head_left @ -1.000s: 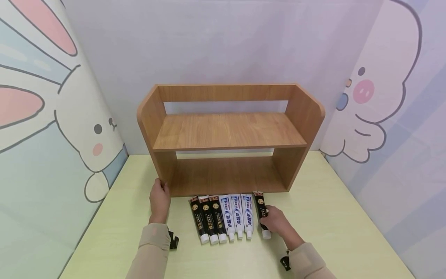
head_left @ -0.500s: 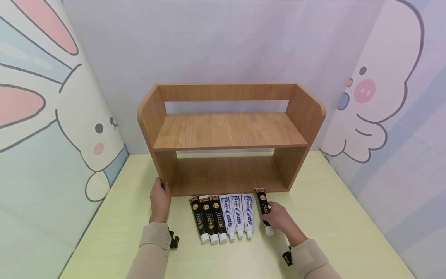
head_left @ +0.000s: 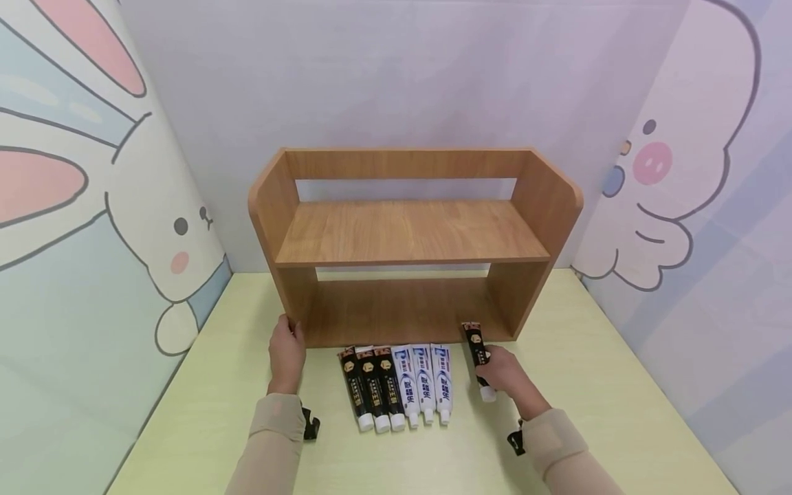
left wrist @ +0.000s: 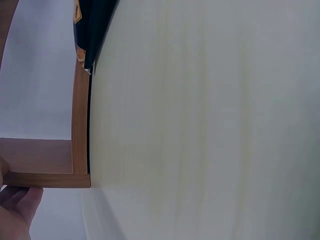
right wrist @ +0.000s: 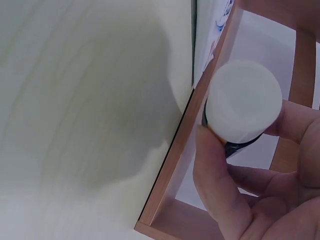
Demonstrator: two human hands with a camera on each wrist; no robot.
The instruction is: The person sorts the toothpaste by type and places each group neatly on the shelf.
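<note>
In the head view my right hand [head_left: 502, 370] grips a black toothpaste tube [head_left: 477, 347] with a white cap. Its crimped end overlaps the shelf's lower front edge at the right. The right wrist view has the white cap [right wrist: 245, 100] facing the camera, with thumb and fingers pinching the tube behind it. My left hand [head_left: 287, 354] holds the lower left side panel of the wooden shelf [head_left: 408, 230]; in the left wrist view, fingers [left wrist: 22, 207] lie along the panel's outer face. Before the shelf lie three black toothpaste tubes [head_left: 371, 388] and three white toothpaste tubes [head_left: 423, 383], side by side, caps toward me.
The two-tier shelf stands on a pale yellow-green table [head_left: 619, 385] near the back wall [head_left: 402, 75]. Cartoon-printed walls rise on the left and right. A black strap piece [head_left: 311, 423] shows at the left wrist and another [head_left: 516, 440] at the right.
My right hand has carried the black toothpaste tube forward and slightly right, from beside the row to over the shelf's front edge. The left hand stays on the side panel.
</note>
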